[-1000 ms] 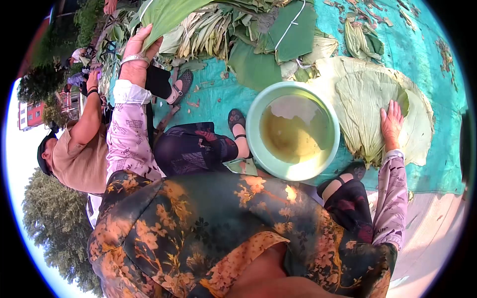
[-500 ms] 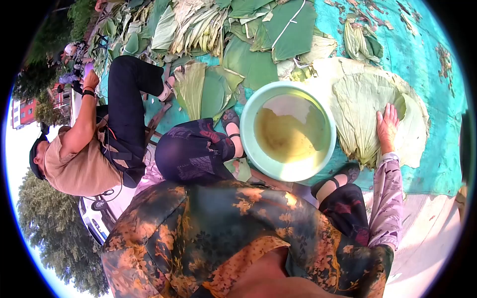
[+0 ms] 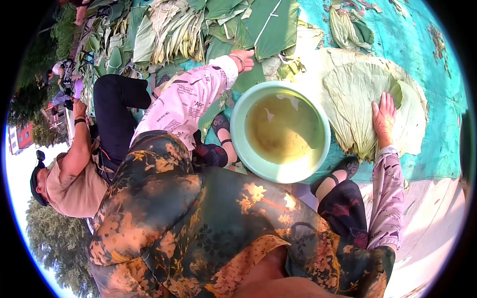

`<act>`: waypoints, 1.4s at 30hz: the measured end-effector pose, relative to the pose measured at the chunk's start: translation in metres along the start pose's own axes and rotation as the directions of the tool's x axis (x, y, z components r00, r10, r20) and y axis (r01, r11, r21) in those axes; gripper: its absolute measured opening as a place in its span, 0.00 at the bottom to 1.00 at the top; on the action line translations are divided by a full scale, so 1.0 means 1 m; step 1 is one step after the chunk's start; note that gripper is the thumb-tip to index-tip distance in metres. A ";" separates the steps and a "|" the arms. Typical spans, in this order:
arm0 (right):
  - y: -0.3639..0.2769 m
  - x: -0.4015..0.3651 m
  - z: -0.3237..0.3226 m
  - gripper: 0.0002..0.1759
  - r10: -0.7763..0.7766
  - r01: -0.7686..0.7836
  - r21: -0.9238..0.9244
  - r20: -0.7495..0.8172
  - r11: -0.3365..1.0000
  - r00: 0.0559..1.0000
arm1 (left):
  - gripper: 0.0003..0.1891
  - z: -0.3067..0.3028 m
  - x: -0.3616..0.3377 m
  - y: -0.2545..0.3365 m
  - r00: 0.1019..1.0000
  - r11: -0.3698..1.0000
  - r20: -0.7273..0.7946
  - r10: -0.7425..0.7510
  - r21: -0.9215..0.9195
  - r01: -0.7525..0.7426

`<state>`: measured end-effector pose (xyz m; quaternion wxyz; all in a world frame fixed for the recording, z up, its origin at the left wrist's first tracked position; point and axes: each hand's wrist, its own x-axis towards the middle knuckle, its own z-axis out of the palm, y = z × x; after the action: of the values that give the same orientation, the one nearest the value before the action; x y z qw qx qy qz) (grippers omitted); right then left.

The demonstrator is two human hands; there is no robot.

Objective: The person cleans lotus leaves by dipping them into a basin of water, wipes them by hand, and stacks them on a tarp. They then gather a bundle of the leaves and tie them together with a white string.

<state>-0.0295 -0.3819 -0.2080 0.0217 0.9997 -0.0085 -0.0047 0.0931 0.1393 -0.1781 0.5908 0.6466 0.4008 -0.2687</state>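
Note:
My left hand (image 3: 242, 60) reaches out over the green leaves beside the basin, fingers stretched out. Its fingertips are right at the lower edge of a large dark green leaf (image 3: 271, 32) with a thin white string across it. On the right, my right hand (image 3: 384, 116) lies flat with fingers extended on a broad, pale, wrinkled leaf (image 3: 353, 99) atop a stack of flattened leaves. Between my two arms stands a light green basin (image 3: 237, 141) with brownish water (image 3: 283, 129) in it.
A bundle of folded dry leaves (image 3: 171, 32) lies at the upper left. Another bunched leaf (image 3: 348, 30) rests on the teal sheet (image 3: 407, 44). A person (image 3: 79, 181) sits close on my left. My feet flank the basin.
My left arm has come into view from the left and stretched out to the green leaves above the basin. My right hand stays flat on the pale leaf. The view has shifted slightly.

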 end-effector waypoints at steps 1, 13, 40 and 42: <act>-0.001 0.000 -0.002 0.33 0.003 -0.003 0.002 0.000 1.000 1.000 | 0.22 0.013 0.014 -0.004 0.998 0.987 0.063 -0.015 -0.161 0.025; -0.001 -0.003 -0.002 0.33 -0.005 0.007 0.033 -0.038 0.999 0.999 | 0.24 0.031 -0.010 0.038 0.909 0.692 0.188 0.373 -0.709 -0.137; -0.001 -0.001 -0.001 0.34 0.041 -0.042 0.051 0.014 0.998 0.999 | 0.12 -0.155 -0.240 0.173 0.713 0.650 -0.163 0.682 -0.314 -0.693; 0.000 0.000 0.000 0.33 0.031 -0.032 0.047 0.013 0.998 0.999 | 0.13 -0.176 -0.261 0.141 0.749 0.694 -0.177 0.638 -0.289 -0.660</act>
<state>-0.0292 -0.3816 -0.2079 -0.0017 0.9997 -0.0244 -0.0101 0.0489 0.2624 0.1411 0.7350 0.6447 0.2045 0.0495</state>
